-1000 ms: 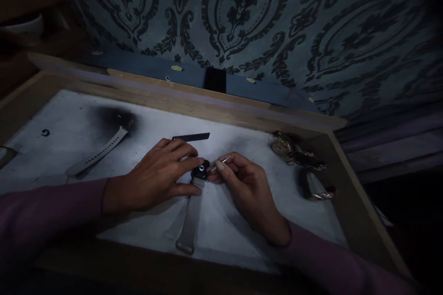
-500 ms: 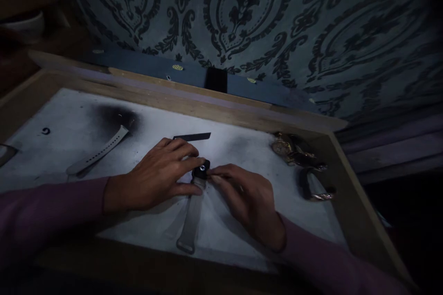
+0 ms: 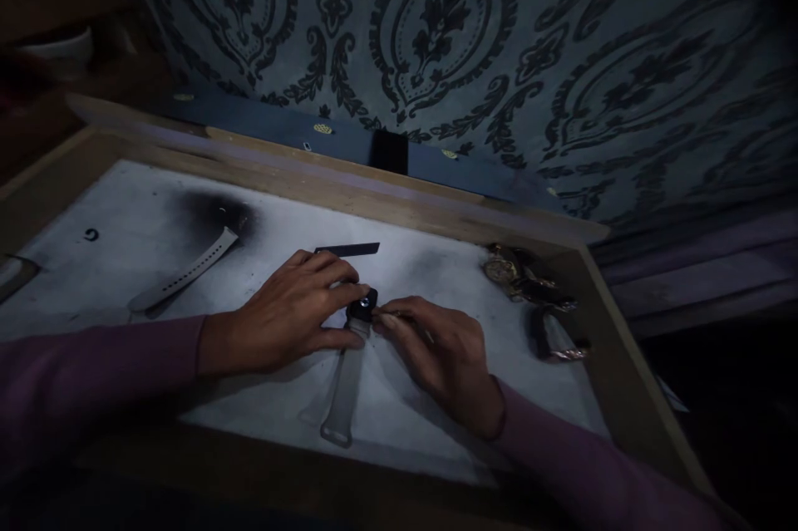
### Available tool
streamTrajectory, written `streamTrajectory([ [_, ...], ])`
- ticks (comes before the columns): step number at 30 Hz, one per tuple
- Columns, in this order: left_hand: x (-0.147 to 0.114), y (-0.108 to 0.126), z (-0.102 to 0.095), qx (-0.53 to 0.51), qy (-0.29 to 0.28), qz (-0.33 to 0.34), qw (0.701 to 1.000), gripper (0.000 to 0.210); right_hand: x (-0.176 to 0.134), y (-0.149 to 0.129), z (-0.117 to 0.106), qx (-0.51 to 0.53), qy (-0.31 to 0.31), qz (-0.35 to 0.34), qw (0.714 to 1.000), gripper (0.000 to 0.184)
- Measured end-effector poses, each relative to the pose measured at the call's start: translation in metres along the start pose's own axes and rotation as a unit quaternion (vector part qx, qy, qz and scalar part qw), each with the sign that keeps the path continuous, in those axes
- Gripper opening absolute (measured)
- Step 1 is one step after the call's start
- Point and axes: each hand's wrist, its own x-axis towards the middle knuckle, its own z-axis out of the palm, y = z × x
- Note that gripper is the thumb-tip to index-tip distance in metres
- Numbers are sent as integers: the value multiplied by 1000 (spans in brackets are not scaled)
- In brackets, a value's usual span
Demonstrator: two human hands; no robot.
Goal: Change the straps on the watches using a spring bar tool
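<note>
A smartwatch (image 3: 362, 311) with a dark case lies face down on the white sheet, near the middle of the tray; a pale round spot shows on its back. One grey strap (image 3: 342, 402) runs from it toward me. My left hand (image 3: 293, 307) pinches the watch case between thumb and forefinger from the left. At the case's right edge, my right hand (image 3: 440, 348) holds a thin, dark tool in its closed fingertips; its exact kind is too dim to tell. Behind my left fingers lies a dark flat strip (image 3: 349, 249).
A loose grey strap (image 3: 187, 272) and a small black curled piece (image 3: 91, 234) lie on the left. Wristwatches (image 3: 502, 267) are bunched at the right, near a dark bracelet-like band (image 3: 554, 336). A raised wooden rim (image 3: 299, 174) borders the tray, with a dark phone-like object (image 3: 390, 152) behind.
The camera view has shifted slightly. Both hands keep nearly the same places at the watch, with the right fingertips still against its edge.
</note>
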Motion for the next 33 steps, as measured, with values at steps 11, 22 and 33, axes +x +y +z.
streamTrajectory([
  [11, 0, -2, 3, -5, 9, 4, 1000, 49, 6, 9, 6, 308, 20, 288, 906, 21],
  [22, 0, -3, 3, 1, 7, 4, 1000, 49, 7, 10, 6, 328, 10, 323, 887, 21],
  [33, 1, -1, 0, -5, -1, -1, 1000, 48, 6, 10, 11, 307, 25, 300, 903, 19],
])
